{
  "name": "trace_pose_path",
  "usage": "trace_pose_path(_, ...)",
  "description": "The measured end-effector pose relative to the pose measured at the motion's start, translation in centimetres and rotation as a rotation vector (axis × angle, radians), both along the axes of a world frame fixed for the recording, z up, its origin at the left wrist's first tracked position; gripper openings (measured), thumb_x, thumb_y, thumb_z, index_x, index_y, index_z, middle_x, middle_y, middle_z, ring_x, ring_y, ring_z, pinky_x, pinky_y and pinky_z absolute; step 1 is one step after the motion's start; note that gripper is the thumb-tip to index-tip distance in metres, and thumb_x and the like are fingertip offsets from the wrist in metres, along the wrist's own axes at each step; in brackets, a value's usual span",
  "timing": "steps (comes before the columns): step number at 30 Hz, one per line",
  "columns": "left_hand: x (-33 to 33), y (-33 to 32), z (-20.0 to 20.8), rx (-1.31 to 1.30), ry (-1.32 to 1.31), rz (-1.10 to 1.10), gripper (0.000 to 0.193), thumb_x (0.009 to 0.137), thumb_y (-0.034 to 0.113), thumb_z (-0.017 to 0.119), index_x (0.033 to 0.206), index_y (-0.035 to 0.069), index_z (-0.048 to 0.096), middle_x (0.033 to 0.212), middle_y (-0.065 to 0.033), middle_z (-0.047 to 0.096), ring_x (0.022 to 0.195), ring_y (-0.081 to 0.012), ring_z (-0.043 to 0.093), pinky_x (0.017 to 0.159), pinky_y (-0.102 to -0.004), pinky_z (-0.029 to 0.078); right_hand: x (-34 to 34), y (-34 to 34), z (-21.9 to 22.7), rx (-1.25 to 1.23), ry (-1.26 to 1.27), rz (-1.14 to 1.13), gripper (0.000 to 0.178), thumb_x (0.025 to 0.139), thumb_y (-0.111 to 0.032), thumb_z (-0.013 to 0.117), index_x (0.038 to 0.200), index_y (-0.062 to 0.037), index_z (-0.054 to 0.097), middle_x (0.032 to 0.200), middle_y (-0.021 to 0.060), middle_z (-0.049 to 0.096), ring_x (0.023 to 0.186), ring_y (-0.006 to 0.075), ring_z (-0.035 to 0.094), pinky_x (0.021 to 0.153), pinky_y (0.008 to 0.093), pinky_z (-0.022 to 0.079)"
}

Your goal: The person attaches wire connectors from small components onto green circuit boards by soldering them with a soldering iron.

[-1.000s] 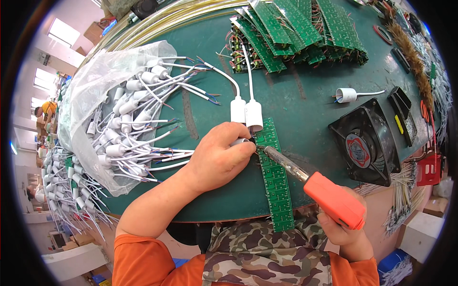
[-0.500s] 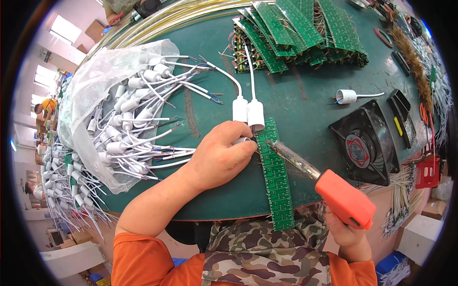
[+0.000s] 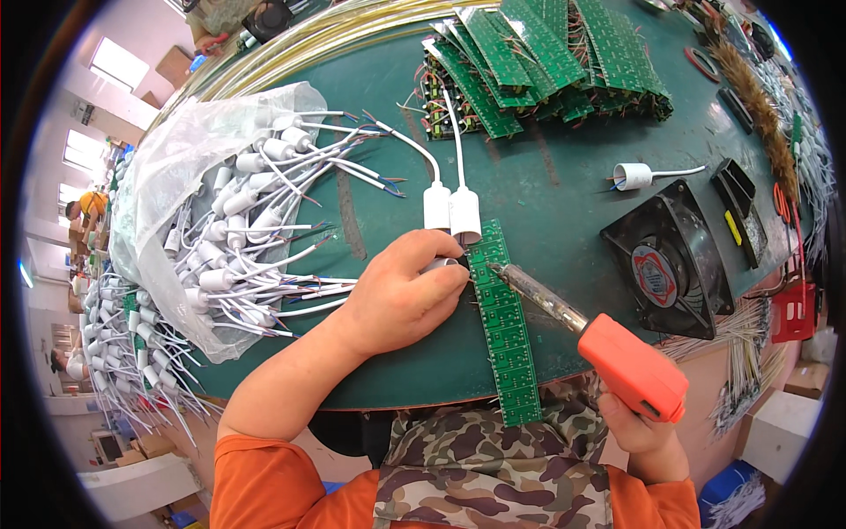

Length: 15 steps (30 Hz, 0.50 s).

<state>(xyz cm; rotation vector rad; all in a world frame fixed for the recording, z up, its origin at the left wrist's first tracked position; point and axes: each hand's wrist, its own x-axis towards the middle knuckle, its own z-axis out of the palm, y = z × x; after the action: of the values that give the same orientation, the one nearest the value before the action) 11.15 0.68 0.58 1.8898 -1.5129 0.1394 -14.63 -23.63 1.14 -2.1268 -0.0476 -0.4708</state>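
Note:
My left hand [image 3: 397, 286] is closed around a small white corded socket [image 3: 438, 264], mostly hidden by the fingers, at the left edge of a long green circuit board strip [image 3: 504, 339]. Two white sockets with upright cords, the left one [image 3: 436, 207] and the right one [image 3: 464, 216], stand just beyond the fingertips at the strip's far end. In my right hand [image 3: 639, 423] is a red-handled soldering iron [image 3: 633, 366]. Its tip points at the upper part of the strip; whether it touches is too small to tell.
On the left, a clear plastic bag [image 3: 176, 159] spills many corded white sockets [image 3: 238, 201]. Stacked green boards [image 3: 538, 62] lie at the back. To the right are a black fan [image 3: 665, 264], a lone white socket [image 3: 630, 176] and a black holder [image 3: 738, 212]. Another person's hand [image 3: 210, 44] shows far left.
The whole view has shifted slightly. Both hands, the soldering iron and the board strip keep nearly the same places relative to each other.

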Motion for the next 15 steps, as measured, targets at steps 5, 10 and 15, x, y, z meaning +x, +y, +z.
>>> trace_pose_path(5, -0.32, -0.38, -0.22, -0.027, -0.079, 0.041, 0.027, 0.074, -0.005, 0.077, 0.097, 0.004, 0.065, 0.107, -0.0137, 0.063, 0.087, -0.0303, 0.065, 0.075, -0.0386, 0.055, 0.03, 0.00, -0.34, 0.056, 0.006, 0.013, 0.061, 0.076, -0.010, 0.083, 0.130, 0.0060, 0.060, 0.105, 0.0153, 0.074, 0.086, 0.0307, 0.075, 0.077, 0.0378, 0.059)
trace_pose_path(10, -0.37, -0.42, -0.49, -0.026, -0.133, 0.046, 0.028, 0.073, -0.005, 0.076, 0.097, 0.003, 0.064, 0.106, -0.0140, 0.063, 0.088, -0.0317, 0.065, 0.075, -0.0395, 0.056, 0.48, -0.04, -0.50, -0.008, -0.026, 0.035, 0.057, 0.076, -0.010, 0.083, 0.126, 0.0061, 0.062, 0.107, 0.0163, 0.074, 0.087, 0.0317, 0.075, 0.077, 0.0387, 0.060)
trace_pose_path(15, -0.50, -0.46, -0.51, -0.032, -0.141, 0.057, 0.028, 0.072, -0.004, 0.076, 0.096, 0.003, 0.063, 0.105, -0.0143, 0.063, 0.090, -0.0327, 0.065, 0.076, -0.0403, 0.056, 0.41, 0.01, -0.87, -0.033, -0.036, 0.045, 0.055, 0.076, -0.010, 0.083, 0.125, 0.0058, 0.062, 0.110, 0.0170, 0.072, 0.086, 0.0317, 0.075, 0.076, 0.0387, 0.060)
